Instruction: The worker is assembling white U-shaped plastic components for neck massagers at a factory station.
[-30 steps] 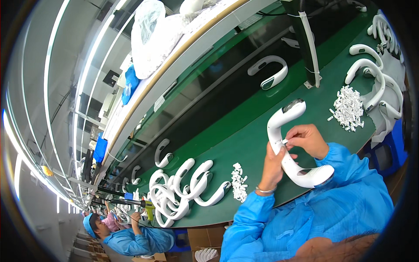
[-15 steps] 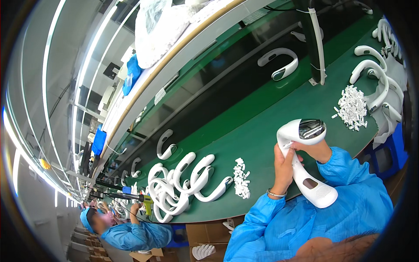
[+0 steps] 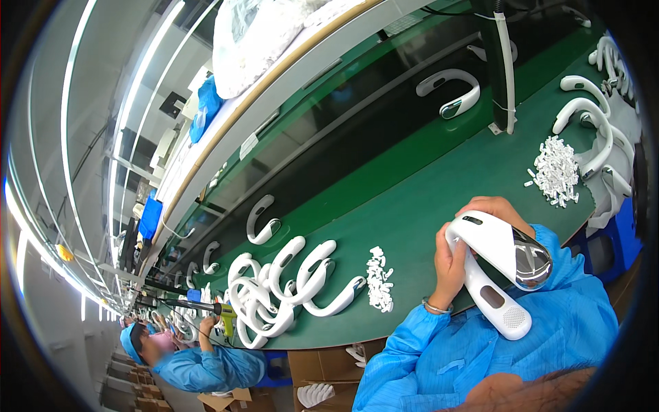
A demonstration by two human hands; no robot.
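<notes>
I hold a white curved U-shaped plastic device (image 3: 497, 268) with a dark glossy end over my lap at the bench edge. My left hand (image 3: 449, 264) grips its inner bend from the left. My right hand (image 3: 495, 207) rests over its top, mostly hidden behind the device. Both sleeves are blue. A small heap of white plastic bits (image 3: 379, 278) lies on the green bench (image 3: 412, 213) just left of my hands.
A pile of white U-shaped devices (image 3: 285, 285) lies to the left. More such devices (image 3: 590, 123) and a second heap of white bits (image 3: 555, 170) sit at right. One device (image 3: 453, 93) rides the dark conveyor. A person in blue (image 3: 199, 357) works with a screwdriver farther left.
I have turned the device in my hands and lowered it toward my lap; its dark end now points right and down. The view has shifted slightly.
</notes>
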